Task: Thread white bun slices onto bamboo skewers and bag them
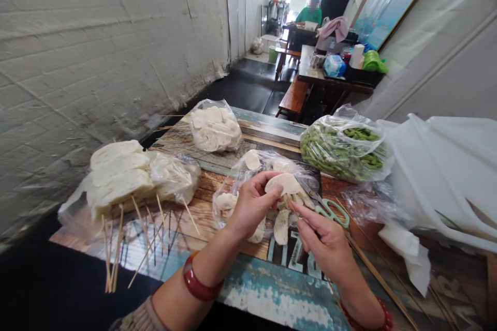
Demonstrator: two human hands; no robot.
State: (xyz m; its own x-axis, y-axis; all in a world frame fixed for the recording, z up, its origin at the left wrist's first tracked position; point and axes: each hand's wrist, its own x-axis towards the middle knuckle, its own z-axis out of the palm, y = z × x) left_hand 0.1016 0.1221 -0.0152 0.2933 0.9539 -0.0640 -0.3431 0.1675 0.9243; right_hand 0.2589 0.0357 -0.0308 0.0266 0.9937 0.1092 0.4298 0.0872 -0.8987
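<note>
Likely skewering a slice [286, 184] on a stick [294, 210], between left hand [255, 200] and right hand [325, 237].
Best to hold the slice flat, feed the stick slowly through the middle, and aim clear of the left thumb. Pinching the slice between thumb and fingers on the left, nearly closed; gripping the stick in curled fingers on the right. Cannot tell whether pierced. Note scissors [322, 202] just beyond the right hand.

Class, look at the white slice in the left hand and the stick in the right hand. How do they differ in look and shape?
Colour: the white slice is pale, while the stick is tan.
Shape: the slice is broad and rounded; the stick is long and thin.
Place: the left hand grips the slice, the right hand the stick.
Shared: both are held, close together.
</note>
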